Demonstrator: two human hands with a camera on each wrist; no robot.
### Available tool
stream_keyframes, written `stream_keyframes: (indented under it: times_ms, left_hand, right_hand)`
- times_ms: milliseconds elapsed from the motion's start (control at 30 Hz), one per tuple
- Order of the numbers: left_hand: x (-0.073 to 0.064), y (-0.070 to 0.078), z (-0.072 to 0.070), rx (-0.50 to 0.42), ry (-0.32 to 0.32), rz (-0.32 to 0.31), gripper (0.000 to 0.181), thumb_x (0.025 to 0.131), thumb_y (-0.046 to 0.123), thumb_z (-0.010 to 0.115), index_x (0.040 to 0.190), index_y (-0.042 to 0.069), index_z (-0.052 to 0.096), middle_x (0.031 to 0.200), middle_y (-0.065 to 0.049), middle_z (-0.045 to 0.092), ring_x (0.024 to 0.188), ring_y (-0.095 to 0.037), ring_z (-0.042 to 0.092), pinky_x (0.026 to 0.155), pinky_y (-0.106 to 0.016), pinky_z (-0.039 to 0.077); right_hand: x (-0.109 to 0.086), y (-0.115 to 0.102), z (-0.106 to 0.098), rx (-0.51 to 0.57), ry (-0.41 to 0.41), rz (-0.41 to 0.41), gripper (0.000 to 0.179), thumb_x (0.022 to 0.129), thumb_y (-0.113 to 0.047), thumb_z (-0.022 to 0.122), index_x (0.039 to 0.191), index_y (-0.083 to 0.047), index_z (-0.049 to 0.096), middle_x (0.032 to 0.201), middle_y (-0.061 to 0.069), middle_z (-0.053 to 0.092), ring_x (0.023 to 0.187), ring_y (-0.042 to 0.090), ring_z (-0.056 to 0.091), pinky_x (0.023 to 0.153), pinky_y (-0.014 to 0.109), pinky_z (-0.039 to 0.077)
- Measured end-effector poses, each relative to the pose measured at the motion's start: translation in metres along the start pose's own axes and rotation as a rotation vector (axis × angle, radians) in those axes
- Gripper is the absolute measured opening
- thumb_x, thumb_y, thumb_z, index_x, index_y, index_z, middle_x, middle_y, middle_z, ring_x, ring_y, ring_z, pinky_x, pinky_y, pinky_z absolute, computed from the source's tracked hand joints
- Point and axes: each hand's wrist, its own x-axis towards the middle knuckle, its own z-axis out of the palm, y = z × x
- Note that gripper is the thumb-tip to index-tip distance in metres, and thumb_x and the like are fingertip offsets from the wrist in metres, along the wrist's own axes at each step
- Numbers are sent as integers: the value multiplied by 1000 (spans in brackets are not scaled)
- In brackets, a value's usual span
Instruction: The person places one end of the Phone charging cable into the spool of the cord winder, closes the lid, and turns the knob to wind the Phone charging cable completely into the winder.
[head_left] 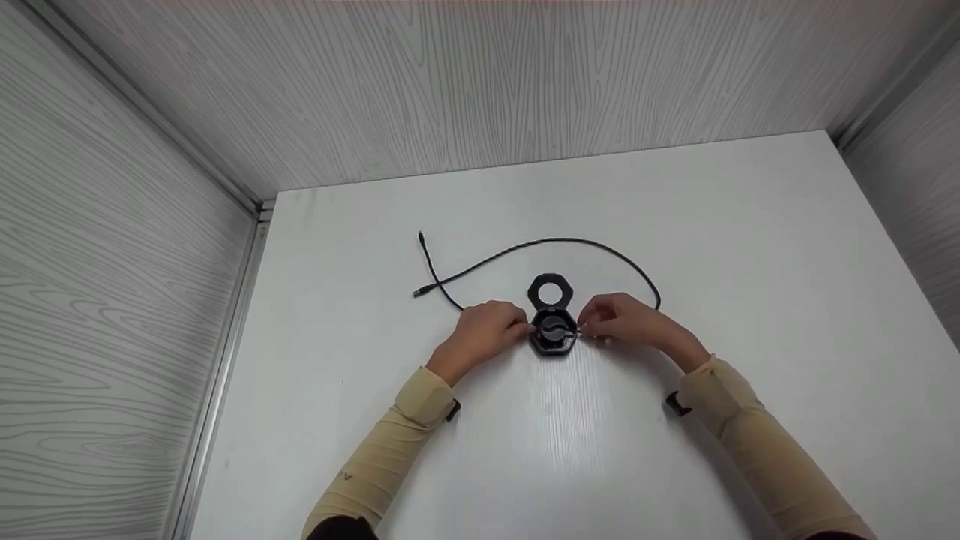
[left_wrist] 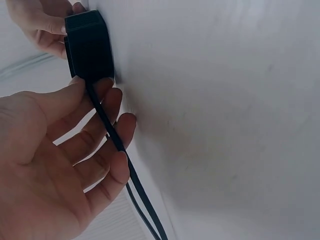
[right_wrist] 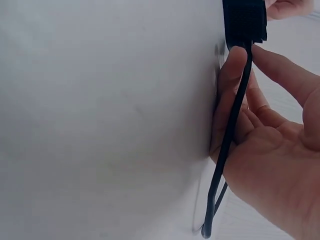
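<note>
A black hexagonal case [head_left: 553,349] lies on the table between both hands, its ring-shaped lid [head_left: 534,292] flipped up on the far side. Inside is a round grey centre with a wavy slot. A black USB cable [head_left: 555,239] leaves the case on both sides. My left hand [head_left: 491,330] pinches the cable [left_wrist: 112,131] at the case's left side, thumb and forefinger touching the case [left_wrist: 90,47]. On the opposite side, my right hand [head_left: 622,321] pinches the cable [right_wrist: 234,117] close to the case [right_wrist: 245,22], between thumb and forefinger; its other fingers are curled.
Beyond the hands the cable makes a wide arc, and its two ends cross at the left: a USB plug [head_left: 421,291] and a smaller plug [head_left: 421,235]. The white table [head_left: 360,247] meets wood-grain panels [head_left: 510,82] at the back and sides.
</note>
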Motion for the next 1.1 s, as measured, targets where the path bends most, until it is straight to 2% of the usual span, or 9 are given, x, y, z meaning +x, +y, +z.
stream_keyframes:
  times_ms: [200,333,567,700,867,967,1100]
  left_hand:
    - [-1,-2,-3,-19,-34,29,24,106,31,63,111,16,82,110,-3,80,102,-24,74,89,-52,58]
    - [-1,-2,-5,-23,-51,28,24,106,29,63,115,16,81,117,-4,80,111,-28,75,93,-53,58]
    - [2,5,-7,16,-55,-31,23,104,29,66,110,14,82,113,-6,81,106,-31,75,90,-56,58]
    - [0,9,-6,58,-19,-19,22,104,27,66,109,12,82,108,-9,80,101,-30,75,86,-54,59]
    - [-1,13,-5,68,41,-9,32,106,30,63,131,13,72,115,-9,74,102,-26,72,83,-50,60]
    - [2,16,-6,19,26,-9,43,107,35,61,145,14,62,121,-10,71,107,-26,70,85,-51,59]
    - [6,18,-6,-46,-13,2,44,107,35,61,145,13,61,124,-11,70,112,-28,68,92,-52,58]
  right_hand:
    - [-1,-4,5,-44,46,-10,23,94,-6,62,114,1,69,92,13,72,77,14,61,69,25,49]
    - [-2,-5,5,-74,65,-2,21,95,-10,66,115,-3,69,91,8,71,76,15,62,69,25,48]
    - [-1,-6,5,-88,106,9,25,98,-19,65,119,-5,70,99,12,74,81,17,63,75,29,49]
    - [2,-6,13,-106,160,43,32,97,-31,68,120,-8,71,102,8,73,87,14,61,80,30,48]
    - [3,-8,19,-114,183,68,36,93,-34,76,118,-8,72,93,3,69,81,14,57,76,29,45]
    - [4,-11,18,-132,175,92,36,92,-34,77,117,-8,72,92,2,67,81,14,56,76,29,44]
    - [7,-17,15,-144,145,121,39,92,-38,78,118,-9,73,93,2,65,82,16,56,76,30,44]
